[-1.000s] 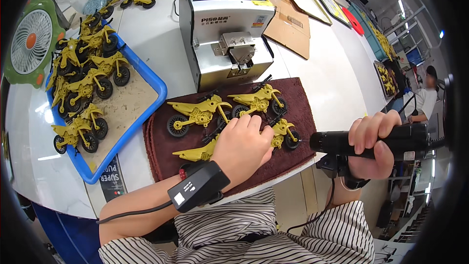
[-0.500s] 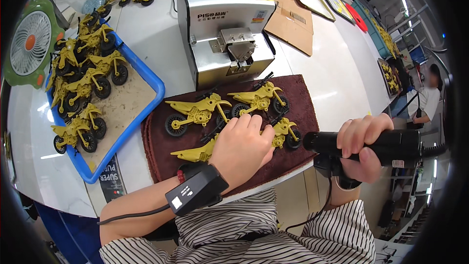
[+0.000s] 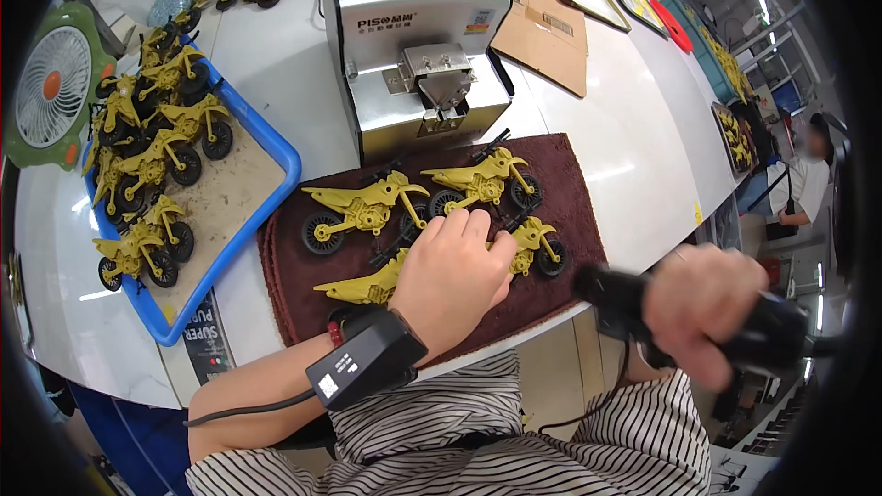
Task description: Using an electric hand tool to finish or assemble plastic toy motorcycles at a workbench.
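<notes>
My left hand (image 3: 452, 268) rests over the brown towel mat (image 3: 581, 193) with its fingers curled down onto a yellow toy motorcycle (image 3: 536, 241); the fingertips are partly hidden. Another toy motorcycle (image 3: 366, 287) lies partly under that hand and wrist. Farther back on the mat lie a toy motorcycle (image 3: 367, 206) at left and a toy motorcycle (image 3: 478, 178) at right, both on their sides. My right hand (image 3: 703, 312), smeared by motion, is wrapped round a black electric screwdriver (image 3: 611, 294). The tool's tip points left, off the mat's right edge.
Behind the mat stands a silver screw-feeding machine (image 3: 418, 64). At left, a blue tray (image 3: 292, 165) holds several toy motorcycles, beside a green fan (image 3: 53, 87). Cardboard (image 3: 551, 41) lies at back right. Another person (image 3: 799, 188) is at far right.
The screwdriver and my right hand have moved down and slightly right, with the tip lower. My left hand keeps nearly the same place on the motorcycles. The whole view has shifted slightly.
</notes>
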Action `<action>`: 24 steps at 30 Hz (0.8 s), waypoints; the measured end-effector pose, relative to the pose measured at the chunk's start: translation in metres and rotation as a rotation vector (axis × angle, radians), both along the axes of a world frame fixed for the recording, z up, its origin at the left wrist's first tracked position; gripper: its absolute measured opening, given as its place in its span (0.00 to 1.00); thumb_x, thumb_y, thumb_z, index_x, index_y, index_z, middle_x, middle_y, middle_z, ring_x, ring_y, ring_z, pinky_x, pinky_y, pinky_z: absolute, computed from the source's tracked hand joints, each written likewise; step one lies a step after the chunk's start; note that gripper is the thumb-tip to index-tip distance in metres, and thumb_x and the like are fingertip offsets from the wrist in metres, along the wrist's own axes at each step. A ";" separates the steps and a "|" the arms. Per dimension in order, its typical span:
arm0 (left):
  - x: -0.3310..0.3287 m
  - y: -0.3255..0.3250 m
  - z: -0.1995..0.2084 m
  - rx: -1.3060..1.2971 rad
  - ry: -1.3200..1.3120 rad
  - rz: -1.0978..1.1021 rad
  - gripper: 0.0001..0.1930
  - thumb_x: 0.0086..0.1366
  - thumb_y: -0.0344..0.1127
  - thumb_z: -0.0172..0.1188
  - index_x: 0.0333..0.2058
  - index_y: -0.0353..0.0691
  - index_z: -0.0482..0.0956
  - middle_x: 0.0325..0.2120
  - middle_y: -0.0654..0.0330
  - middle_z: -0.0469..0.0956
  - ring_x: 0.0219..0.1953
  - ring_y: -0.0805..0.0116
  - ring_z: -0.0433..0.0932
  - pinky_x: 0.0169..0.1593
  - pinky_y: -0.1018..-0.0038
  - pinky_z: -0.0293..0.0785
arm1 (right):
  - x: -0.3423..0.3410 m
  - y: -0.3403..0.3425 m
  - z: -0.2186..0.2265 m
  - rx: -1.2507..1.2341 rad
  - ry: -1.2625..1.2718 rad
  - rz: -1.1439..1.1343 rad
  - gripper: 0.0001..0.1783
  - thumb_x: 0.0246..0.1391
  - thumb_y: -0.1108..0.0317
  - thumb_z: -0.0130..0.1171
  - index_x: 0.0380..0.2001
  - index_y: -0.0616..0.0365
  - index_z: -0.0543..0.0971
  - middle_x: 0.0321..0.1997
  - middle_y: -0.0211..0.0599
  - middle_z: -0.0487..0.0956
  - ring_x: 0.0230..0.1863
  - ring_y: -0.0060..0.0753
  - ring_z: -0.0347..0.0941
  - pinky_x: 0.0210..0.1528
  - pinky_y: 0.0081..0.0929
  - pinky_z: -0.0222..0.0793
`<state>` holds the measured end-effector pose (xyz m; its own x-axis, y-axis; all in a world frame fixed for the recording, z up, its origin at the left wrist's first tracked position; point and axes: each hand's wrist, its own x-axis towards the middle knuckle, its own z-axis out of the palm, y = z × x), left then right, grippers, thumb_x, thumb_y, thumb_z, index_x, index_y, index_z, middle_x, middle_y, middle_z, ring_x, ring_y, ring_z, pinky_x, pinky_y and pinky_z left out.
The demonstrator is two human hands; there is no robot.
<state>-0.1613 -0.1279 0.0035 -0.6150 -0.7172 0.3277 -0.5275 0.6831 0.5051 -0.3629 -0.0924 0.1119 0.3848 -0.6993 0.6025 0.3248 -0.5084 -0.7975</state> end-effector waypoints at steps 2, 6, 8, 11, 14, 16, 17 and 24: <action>0.015 0.004 -0.009 0.055 -0.097 0.112 0.17 0.48 0.37 0.64 0.37 0.38 0.75 0.27 0.59 0.67 0.33 0.63 0.68 0.37 0.70 0.65 | -0.036 -0.005 0.003 -0.035 -0.171 0.186 0.13 0.31 0.85 0.65 0.20 0.56 0.75 0.22 0.34 0.77 0.19 0.25 0.73 0.22 0.23 0.76; -0.012 0.028 0.015 -0.070 -0.340 0.166 0.24 0.48 0.37 0.61 0.45 0.33 0.73 0.34 0.54 0.71 0.41 0.59 0.69 0.45 0.68 0.66 | -0.038 0.033 0.042 -0.281 -0.416 -0.416 0.12 0.30 0.73 0.57 0.21 0.52 0.66 0.16 0.22 0.68 0.15 0.17 0.65 0.24 0.12 0.62; -0.030 0.047 0.020 -0.291 -0.354 0.251 0.31 0.49 0.42 0.60 0.51 0.32 0.68 0.48 0.46 0.68 0.55 0.51 0.65 0.55 0.63 0.62 | -0.020 0.000 0.041 -0.245 -0.289 -0.252 0.13 0.39 0.70 0.57 0.29 0.51 0.64 0.24 0.26 0.65 0.19 0.20 0.61 0.30 0.19 0.57; -0.048 0.079 0.021 -0.005 -0.167 0.195 0.44 0.46 0.53 0.61 0.59 0.34 0.58 0.58 0.42 0.57 0.62 0.48 0.56 0.63 0.59 0.51 | 0.003 -0.033 0.035 -0.083 -0.244 -0.206 0.11 0.43 0.70 0.53 0.31 0.54 0.64 0.25 0.28 0.64 0.22 0.21 0.61 0.32 0.23 0.55; -0.069 0.075 0.002 -0.076 -0.347 0.325 0.48 0.44 0.56 0.63 0.60 0.35 0.56 0.59 0.42 0.56 0.63 0.47 0.54 0.64 0.60 0.49 | 0.021 -0.058 0.036 0.032 -0.264 -0.125 0.09 0.48 0.70 0.48 0.34 0.59 0.64 0.25 0.30 0.62 0.23 0.22 0.59 0.32 0.24 0.53; -0.073 0.070 -0.018 -0.021 -0.331 0.370 0.40 0.51 0.49 0.58 0.60 0.37 0.56 0.59 0.42 0.56 0.62 0.47 0.55 0.63 0.60 0.51 | 0.034 -0.077 0.031 0.072 -0.267 -0.091 0.09 0.50 0.70 0.46 0.35 0.60 0.64 0.25 0.30 0.62 0.24 0.23 0.59 0.33 0.25 0.54; -0.074 0.070 -0.029 -0.096 -0.383 0.415 0.35 0.55 0.45 0.53 0.60 0.37 0.56 0.59 0.41 0.56 0.62 0.46 0.56 0.63 0.60 0.52 | 0.044 -0.084 0.027 0.048 -0.252 -0.101 0.09 0.50 0.70 0.46 0.35 0.60 0.64 0.25 0.30 0.62 0.24 0.23 0.59 0.33 0.25 0.55; -0.079 0.072 -0.036 -0.197 -0.399 0.454 0.27 0.62 0.34 0.42 0.60 0.37 0.54 0.59 0.41 0.57 0.61 0.46 0.58 0.62 0.61 0.56 | 0.093 -0.120 0.014 -0.022 -0.174 -0.191 0.09 0.48 0.69 0.49 0.34 0.59 0.67 0.23 0.32 0.66 0.22 0.27 0.63 0.31 0.29 0.62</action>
<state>-0.2400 -0.0563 -0.0328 -0.3655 -0.8849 0.2886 -0.9082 0.4070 0.0976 -0.2698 -0.2128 0.1259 0.1367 -0.7355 0.6636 0.3525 -0.5899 -0.7265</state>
